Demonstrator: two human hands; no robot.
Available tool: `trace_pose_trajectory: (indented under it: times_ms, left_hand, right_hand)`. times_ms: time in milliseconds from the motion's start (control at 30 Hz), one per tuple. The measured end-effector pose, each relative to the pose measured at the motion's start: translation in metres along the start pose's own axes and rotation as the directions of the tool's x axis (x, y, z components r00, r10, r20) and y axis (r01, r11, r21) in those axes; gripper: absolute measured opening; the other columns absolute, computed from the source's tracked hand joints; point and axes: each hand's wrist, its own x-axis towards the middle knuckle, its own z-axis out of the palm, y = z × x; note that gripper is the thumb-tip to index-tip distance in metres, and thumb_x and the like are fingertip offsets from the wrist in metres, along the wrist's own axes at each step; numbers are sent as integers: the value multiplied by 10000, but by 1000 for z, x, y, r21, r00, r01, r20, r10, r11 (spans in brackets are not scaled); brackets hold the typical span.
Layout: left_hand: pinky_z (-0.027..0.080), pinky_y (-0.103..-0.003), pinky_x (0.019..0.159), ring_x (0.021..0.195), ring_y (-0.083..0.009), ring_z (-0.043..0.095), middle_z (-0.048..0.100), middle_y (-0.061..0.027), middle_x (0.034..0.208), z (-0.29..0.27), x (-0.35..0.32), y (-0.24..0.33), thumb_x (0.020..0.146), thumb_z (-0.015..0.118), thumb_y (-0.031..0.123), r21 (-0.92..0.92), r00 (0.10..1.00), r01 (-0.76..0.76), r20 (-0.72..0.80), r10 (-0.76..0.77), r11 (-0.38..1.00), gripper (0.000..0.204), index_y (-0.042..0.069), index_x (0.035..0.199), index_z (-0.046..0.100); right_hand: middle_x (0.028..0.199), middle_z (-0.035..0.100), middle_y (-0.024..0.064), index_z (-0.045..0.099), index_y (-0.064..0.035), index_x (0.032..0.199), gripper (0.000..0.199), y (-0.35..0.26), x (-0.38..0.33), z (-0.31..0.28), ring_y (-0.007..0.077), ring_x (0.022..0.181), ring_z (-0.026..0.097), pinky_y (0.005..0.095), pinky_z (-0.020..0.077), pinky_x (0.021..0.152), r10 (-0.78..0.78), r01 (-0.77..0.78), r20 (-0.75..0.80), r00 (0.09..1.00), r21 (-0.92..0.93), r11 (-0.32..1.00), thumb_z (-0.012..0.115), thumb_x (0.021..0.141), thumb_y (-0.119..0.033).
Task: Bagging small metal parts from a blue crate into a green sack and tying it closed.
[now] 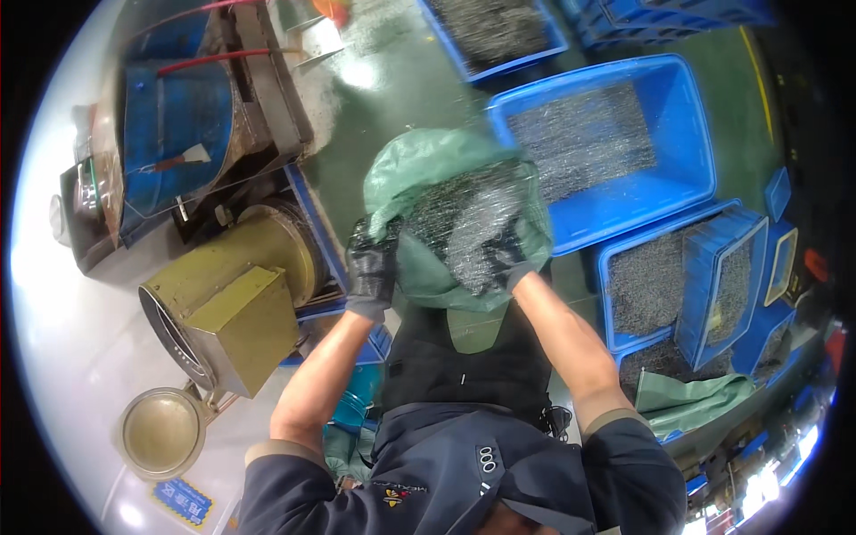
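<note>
You have dark gloves on your 2 hands. Your left hand (370, 267) is closed on the left edge of the green bag (415, 159). Your right hand (508, 259) is at the bag's near right side; it is blurred, so I cannot tell if its fingers are apart or together. The bag is in front of you, its mouth wide, with dark, shiny bits (437, 209) inside. A big blue bin (660, 214) sits far right, with grey bits (584, 134) in it.
</note>
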Motion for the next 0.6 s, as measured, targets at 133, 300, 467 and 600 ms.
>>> trace_pose_trajectory:
  times_ms: [133, 300, 467, 600]
  left_hand:
    - [461, -368, 778, 851, -293, 581, 613, -145, 953, -32, -33, 2, 816, 539, 53, -456, 956, 246, -31, -291, 855, 213, 33, 1020, 600]
    - [465, -329, 762, 850, -253, 592, 612, -143, 918, -38, -38, 31, 800, 561, 26, -463, 978, 204, 48, -205, 863, 175, 4, 966, 613]
    - [469, -373, 764, 854, -306, 581, 614, -146, 927, -29, -38, 27, 758, 583, 42, -599, 939, 333, 144, -311, 728, 181, 20, 931, 632]
    - [441, -401, 788, 886, -319, 554, 610, -152, 942, -33, -50, -25, 795, 550, 91, -282, 987, 158, 58, -147, 946, 172, 31, 930, 638]
  right_hand:
    - [1230, 482, 76, 391, -17, 1276, 359, -62, 15, 50, 183, 1148, 433, 309, 353, 998, -137, 127, 38, 990, -674, 727, 338, 953, -165]
    - [1353, 370, 146, 336, -57, 1351, 500, -131, 44, 124, 274, 1266, 313, 303, 244, 1047, 458, -76, 83, 885, -945, 317, 365, 920, -309]
    - [1392, 331, 112, 317, -52, 1364, 469, -34, 81, 148, 227, 1298, 258, 293, 201, 1062, 133, 43, 174, 976, -745, 665, 334, 932, -233]
    - [1357, 381, 135, 368, -64, 1330, 459, -98, 63, 178, 222, 1234, 349, 313, 254, 1039, 293, -152, 84, 952, -703, 695, 374, 923, -275]
